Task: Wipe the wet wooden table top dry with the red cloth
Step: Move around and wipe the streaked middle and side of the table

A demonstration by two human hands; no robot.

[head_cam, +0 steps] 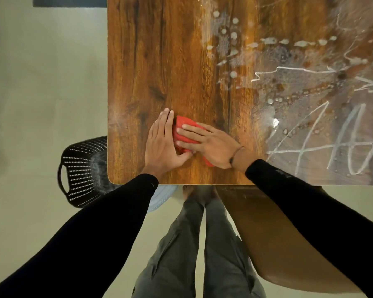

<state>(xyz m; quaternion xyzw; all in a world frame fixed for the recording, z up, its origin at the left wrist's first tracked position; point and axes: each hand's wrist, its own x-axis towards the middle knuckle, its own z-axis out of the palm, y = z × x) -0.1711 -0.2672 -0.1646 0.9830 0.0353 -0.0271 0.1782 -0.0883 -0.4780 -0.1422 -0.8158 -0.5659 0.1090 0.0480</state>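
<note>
The wooden table top (151,61) fills the upper middle and right of the head view. Water drops and streaks (289,67) cover its right half; the left half looks dry. A folded red cloth (182,123) lies near the front edge. My right hand (209,145) presses flat on top of the cloth, fingers spread and pointing left. My left hand (162,145) lies flat against the cloth's left side, its thumb reaching under the cloth's near edge. Most of the cloth is hidden under both hands.
A black perforated basket (78,168) stands on the floor by the table's front left corner. A brown chair seat (267,233) juts out below the front edge on the right. My legs stand between them. A dark mat (69,2) lies at the top left.
</note>
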